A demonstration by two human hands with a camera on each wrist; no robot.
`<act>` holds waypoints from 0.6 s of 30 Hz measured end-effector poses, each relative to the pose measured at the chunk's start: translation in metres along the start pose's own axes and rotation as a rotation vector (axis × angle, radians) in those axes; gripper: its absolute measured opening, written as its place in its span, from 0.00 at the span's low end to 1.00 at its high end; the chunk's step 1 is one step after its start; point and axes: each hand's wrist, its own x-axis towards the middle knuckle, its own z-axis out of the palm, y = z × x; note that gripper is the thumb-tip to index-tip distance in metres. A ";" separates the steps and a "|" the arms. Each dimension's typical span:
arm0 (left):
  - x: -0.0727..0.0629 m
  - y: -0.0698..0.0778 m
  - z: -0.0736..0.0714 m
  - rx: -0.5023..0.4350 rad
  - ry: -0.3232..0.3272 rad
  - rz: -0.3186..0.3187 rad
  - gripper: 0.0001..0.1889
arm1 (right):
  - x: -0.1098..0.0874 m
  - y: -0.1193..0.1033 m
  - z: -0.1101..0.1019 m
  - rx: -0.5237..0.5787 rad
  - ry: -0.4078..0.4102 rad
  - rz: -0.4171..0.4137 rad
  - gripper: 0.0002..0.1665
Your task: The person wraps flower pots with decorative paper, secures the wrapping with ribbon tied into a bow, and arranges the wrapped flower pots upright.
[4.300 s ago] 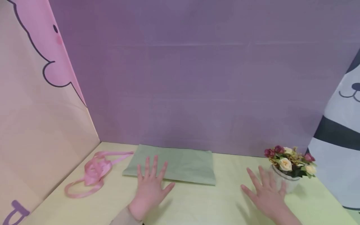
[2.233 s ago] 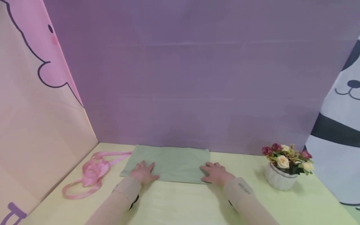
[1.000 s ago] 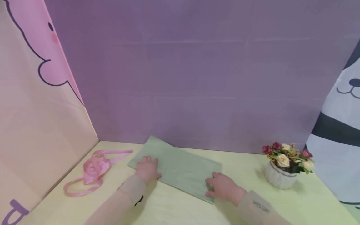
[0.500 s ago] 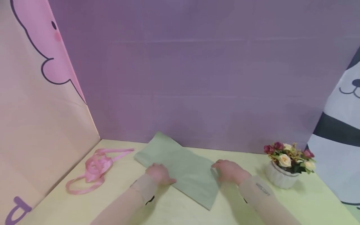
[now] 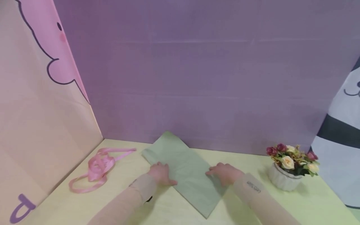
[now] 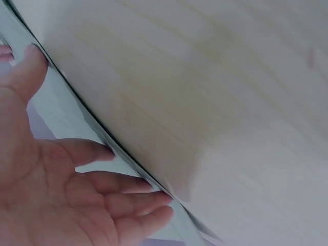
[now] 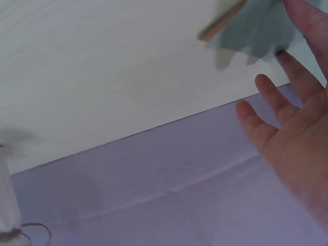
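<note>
A pale green folded sheet (image 5: 187, 172) lies slantwise on the table, its near corner toward me; whether cloth or paper, I cannot tell. Along its near-left edge my left hand (image 5: 160, 174) rests with fingers spread. The left wrist view has the palm of that hand (image 6: 66, 189) and fairly straight fingertips touching the sheet's edge. My right hand (image 5: 225, 173) is on the sheet's right edge. In the right wrist view, the right hand (image 7: 302, 128) has its fingers extended and apart, with the thumb and index finger at the sheet (image 7: 256, 33).
Loose pink ribbon (image 5: 97, 167) lies in a tangle on the left of the pale yellow table (image 5: 121, 193). At the right stands a white ribbed pot (image 5: 285, 179) of artificial-looking flowers (image 5: 288, 162). A purple backdrop (image 5: 182, 78) rises behind the table's far edge.
Both hands came down onto the sheet, which first lay parallel to the far edge. It has been turned clockwise, its right end drawn nearer me. The right hand has shifted to its right edge.
</note>
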 end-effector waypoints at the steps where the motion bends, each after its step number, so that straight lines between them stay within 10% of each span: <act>1: 0.000 -0.001 0.000 -0.011 -0.008 0.013 0.46 | -0.002 -0.002 -0.001 0.003 -0.012 0.006 0.44; 9: 0.004 -0.003 -0.006 -0.148 -0.135 0.147 0.43 | -0.004 0.002 -0.010 0.201 0.005 0.010 0.30; 18: 0.015 0.006 -0.004 -0.138 -0.175 0.264 0.44 | 0.000 0.011 0.005 0.268 0.042 0.072 0.47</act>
